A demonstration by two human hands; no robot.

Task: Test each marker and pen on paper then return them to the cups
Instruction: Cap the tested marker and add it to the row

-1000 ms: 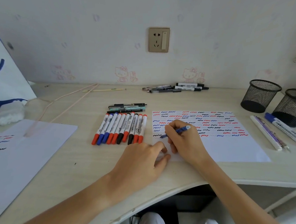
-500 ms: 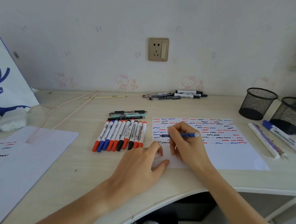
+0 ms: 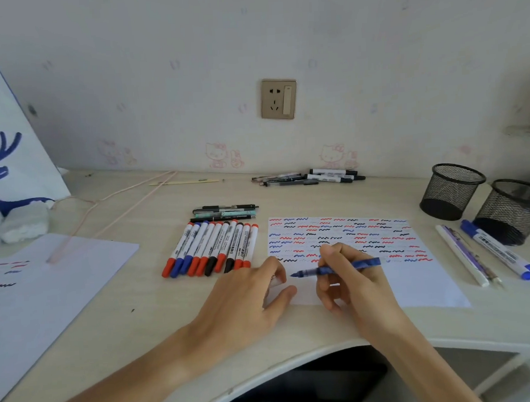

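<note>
Step in hand: testing the blue pen [image 3: 338, 268] on the scribble-covered sheet of paper [image 3: 415, 282]; its tip points left, seemingly just above the paper's bare lower left part.
Right hand [image 3: 350, 276]: thumb and fingers curl around the pen's barrel in a writing pinch.
Left hand [image 3: 247, 294]: lies flat with fingers relaxed, pressing the paper's lower left corner; it holds nothing.
Next move: probably a short squiggle in the bare strip, then carrying the pen right to a black mesh cup [image 3: 452, 191].
Waiting: a row of whiteboard markers [image 3: 212, 249] lies left of the paper; more pens [image 3: 487, 252] lie beside the second mesh cup [image 3: 513, 211].
</note>
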